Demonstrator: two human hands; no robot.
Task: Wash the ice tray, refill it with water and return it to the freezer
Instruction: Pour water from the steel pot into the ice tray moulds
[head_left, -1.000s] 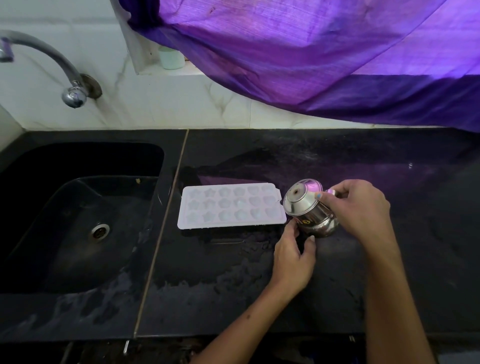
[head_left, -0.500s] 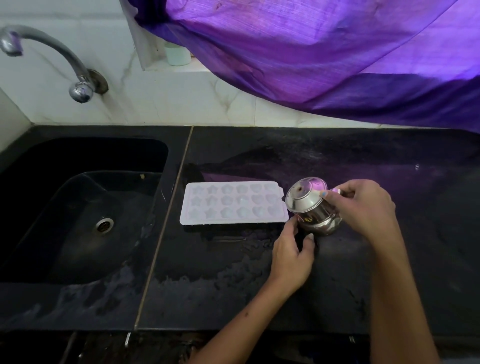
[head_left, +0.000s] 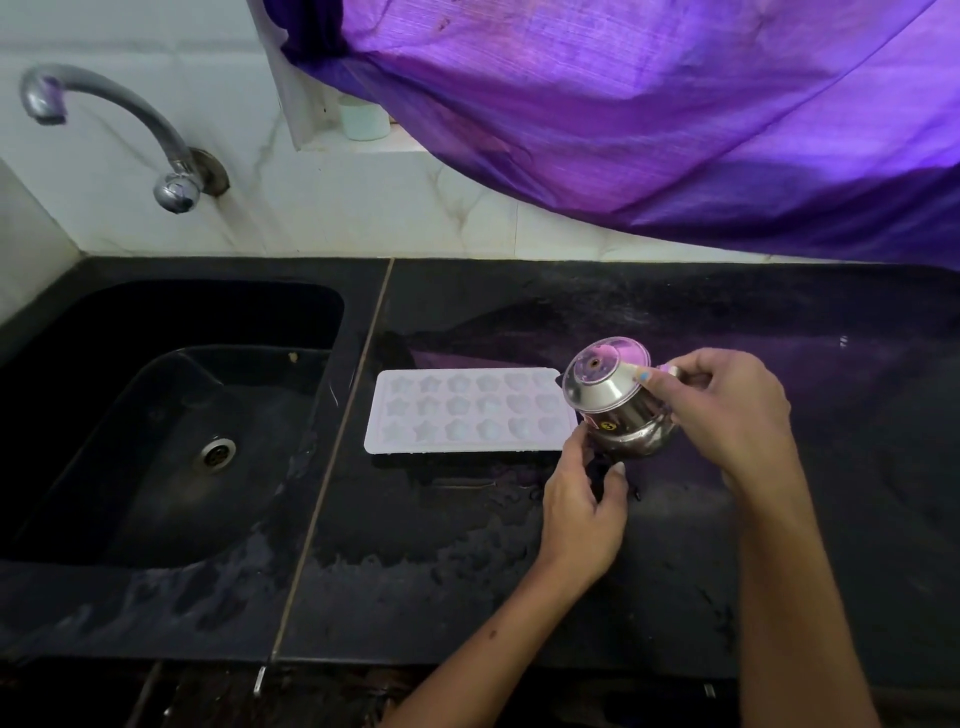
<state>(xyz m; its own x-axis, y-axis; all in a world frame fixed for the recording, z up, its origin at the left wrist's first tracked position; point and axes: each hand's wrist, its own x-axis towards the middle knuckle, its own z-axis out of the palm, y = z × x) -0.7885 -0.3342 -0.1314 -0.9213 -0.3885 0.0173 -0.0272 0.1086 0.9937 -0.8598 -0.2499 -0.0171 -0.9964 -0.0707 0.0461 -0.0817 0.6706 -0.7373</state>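
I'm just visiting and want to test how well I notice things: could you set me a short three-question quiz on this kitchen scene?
1. True or false: the ice tray lies inside the sink.
2. Which hand grips the tilted steel pot by its rim?
A. left hand
B. right hand
C. neither
3. Fill in: the pot's mouth is tipped toward the ____.

Key:
1. False; it lies flat on the black counter, right of the sink.
2. B; the left hand's fingers touch the pot from beneath.
3. Ice tray.
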